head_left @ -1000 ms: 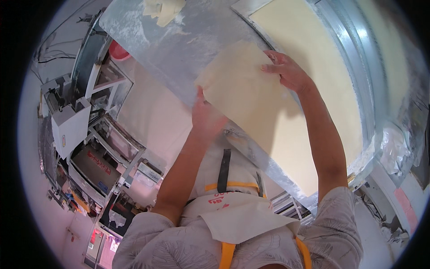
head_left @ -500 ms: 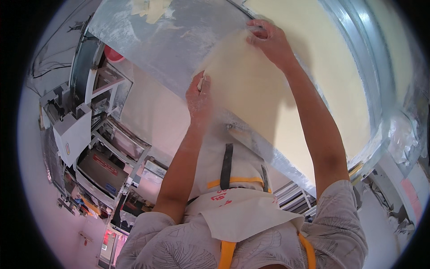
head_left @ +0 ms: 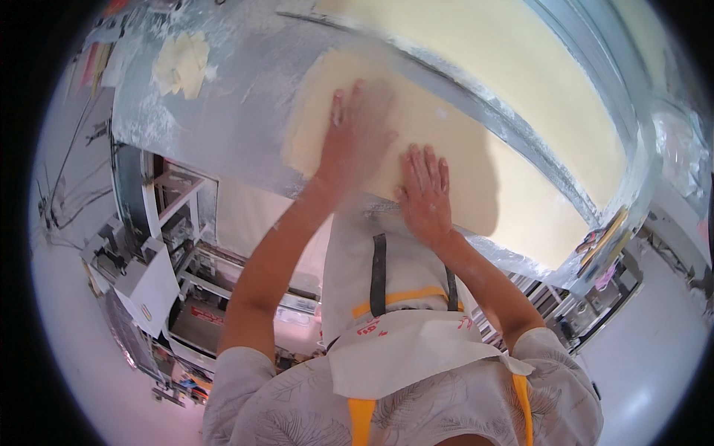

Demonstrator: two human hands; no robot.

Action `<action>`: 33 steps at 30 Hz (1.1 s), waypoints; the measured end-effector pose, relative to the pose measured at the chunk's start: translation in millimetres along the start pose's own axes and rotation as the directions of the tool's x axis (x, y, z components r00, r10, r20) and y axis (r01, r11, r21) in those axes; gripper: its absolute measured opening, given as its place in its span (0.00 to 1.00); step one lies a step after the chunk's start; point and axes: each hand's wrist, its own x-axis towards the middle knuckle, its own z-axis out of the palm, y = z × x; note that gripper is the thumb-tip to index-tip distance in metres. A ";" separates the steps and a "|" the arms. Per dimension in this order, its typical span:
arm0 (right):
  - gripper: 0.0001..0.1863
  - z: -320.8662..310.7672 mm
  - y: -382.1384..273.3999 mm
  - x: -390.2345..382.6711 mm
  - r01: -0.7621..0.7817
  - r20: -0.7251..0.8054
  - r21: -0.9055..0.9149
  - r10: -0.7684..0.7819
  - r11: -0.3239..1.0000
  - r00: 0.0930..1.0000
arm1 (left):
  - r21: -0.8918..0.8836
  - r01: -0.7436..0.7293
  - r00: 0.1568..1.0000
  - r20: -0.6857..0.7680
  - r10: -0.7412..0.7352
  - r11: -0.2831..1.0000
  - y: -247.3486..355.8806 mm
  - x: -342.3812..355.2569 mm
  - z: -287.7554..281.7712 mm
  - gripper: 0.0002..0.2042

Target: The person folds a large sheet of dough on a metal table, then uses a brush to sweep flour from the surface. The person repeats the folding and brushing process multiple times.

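Note:
A pale cream dough-like sheet [head_left: 472, 189] lies flat on a floury grey metal worktable [head_left: 223, 119]. My left hand [head_left: 349, 130] rests on the sheet's upper left part with fingers stretched out; a whitish haze partly blurs it. My right hand [head_left: 425, 186] lies lower and to the right, palm down on the same sheet, fingers extended, dusted with powder. Beyond a long metal strip [head_left: 520, 130] is a second, larger cream surface [head_left: 520, 52]. A crumpled pile of cream scraps [head_left: 181, 65] sits at the table's upper left.
A white boxy machine [head_left: 145, 290] and metal frames [head_left: 171, 201] stand at the left. Several slim tools [head_left: 604, 241] lie at the table's right corner, below a crumpled clear plastic bag [head_left: 677, 152]. My apron [head_left: 405, 349] shows at the bottom.
My hands were holding the sheet by its edges; now both are spread on it. My right hand moved down and left, my left hand slightly up. The view has shifted.

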 end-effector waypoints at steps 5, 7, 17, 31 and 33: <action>0.35 -6.6 24.0 -15.9 -0.160 -0.123 -0.030 0.155 0.987 0.980 | 0.169 0.049 0.998 -0.058 -0.040 0.984 -30.3 18.2 4.3 0.41; 0.35 0.1 32.4 -34.2 -0.139 -0.117 -0.032 0.135 0.990 0.984 | 0.170 0.095 0.995 -0.008 -0.095 0.981 -30.0 19.8 2.2 0.41; 0.34 -51.3 159.0 -189.6 -0.598 -0.245 0.001 0.580 0.801 0.777 | 0.179 -0.070 0.996 0.063 0.060 0.981 29.1 6.9 34.1 0.39; 0.22 -195.1 490.2 -418.8 -0.784 -0.774 0.239 0.600 0.572 0.201 | 0.051 -0.034 0.996 0.079 0.030 0.998 313.7 -16.3 112.9 0.25; 0.17 -205.1 566.4 -440.9 -0.860 -0.841 0.236 0.538 0.453 0.053 | -0.008 -0.027 0.985 0.172 0.028 1.000 393.7 -9.9 136.1 0.22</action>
